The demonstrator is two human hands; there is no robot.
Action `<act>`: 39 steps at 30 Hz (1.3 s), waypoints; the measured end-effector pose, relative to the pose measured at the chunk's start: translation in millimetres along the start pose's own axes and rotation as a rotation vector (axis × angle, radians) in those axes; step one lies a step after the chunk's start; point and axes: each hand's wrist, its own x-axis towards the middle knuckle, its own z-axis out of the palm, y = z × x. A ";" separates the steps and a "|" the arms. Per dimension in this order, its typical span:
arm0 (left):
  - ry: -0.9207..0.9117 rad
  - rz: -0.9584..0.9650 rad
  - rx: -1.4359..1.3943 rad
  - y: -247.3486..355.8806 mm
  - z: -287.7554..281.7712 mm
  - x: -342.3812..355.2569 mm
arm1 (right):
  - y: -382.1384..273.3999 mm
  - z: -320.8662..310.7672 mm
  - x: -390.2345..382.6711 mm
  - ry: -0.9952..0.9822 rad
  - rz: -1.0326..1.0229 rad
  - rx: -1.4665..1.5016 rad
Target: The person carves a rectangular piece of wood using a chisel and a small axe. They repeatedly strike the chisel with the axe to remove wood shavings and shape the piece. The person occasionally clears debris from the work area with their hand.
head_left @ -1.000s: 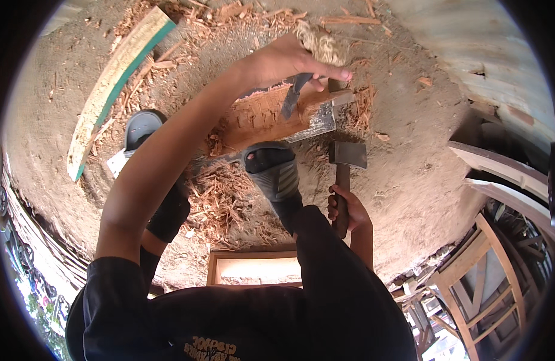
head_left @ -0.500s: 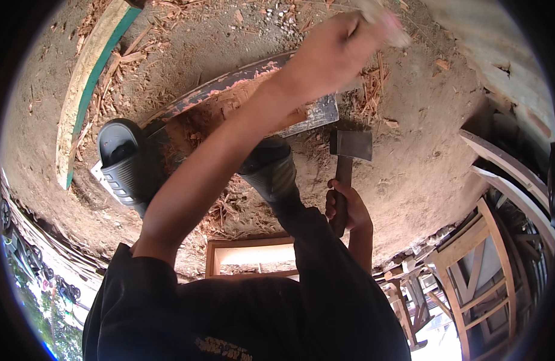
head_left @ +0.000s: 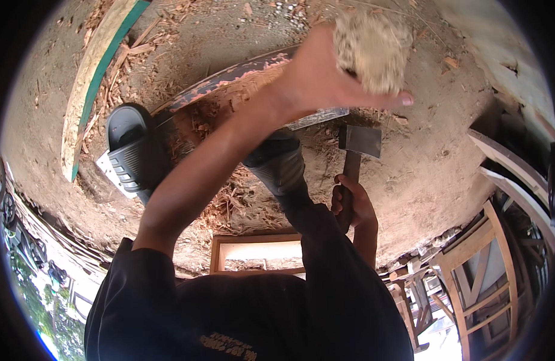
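Observation:
My left hand (head_left: 319, 72) reaches across to the upper right, its thumb stretched along the lower side of a pale, shaggy-looking lump (head_left: 374, 51). Motion blurs the lump, and I cannot make out its kind. Lower right, my right hand (head_left: 354, 201) is closed round the dark handle of a hatchet (head_left: 362, 141), whose broad metal head points away from me. Beneath my left forearm lies a wooden board (head_left: 229, 81) with peeling dark and pink paint; the arm hides part of it.
My feet, in dark slide sandals (head_left: 133, 135), stand by the board among wood chips. A green-edged plank (head_left: 94, 84) lies at the left. A wooden frame (head_left: 256, 239) rests near my lap. Wooden pieces and a slatted frame (head_left: 479, 283) lean at the right, below a wall (head_left: 500, 48).
My left hand has turned and come slightly nearer, so the pale lump shows broadly. The right hand still grips the hatchet; the whole view has shifted a little.

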 end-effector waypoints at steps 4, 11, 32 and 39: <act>-0.250 -0.109 0.255 -18.1 13.2 -22.9 | 2.8 0.1 -0.6 0.013 -0.013 0.002; -0.313 -0.200 0.583 -11.8 56.3 -17.6 | 2.0 10.3 -9.7 0.081 -0.053 -0.005; -0.241 -0.194 0.672 -25.8 67.6 -17.7 | -67.4 39.6 -125.9 0.357 -0.822 -0.249; -0.203 -0.153 0.662 -32.6 70.5 -20.5 | -76.5 71.7 -131.4 0.392 -0.827 -0.249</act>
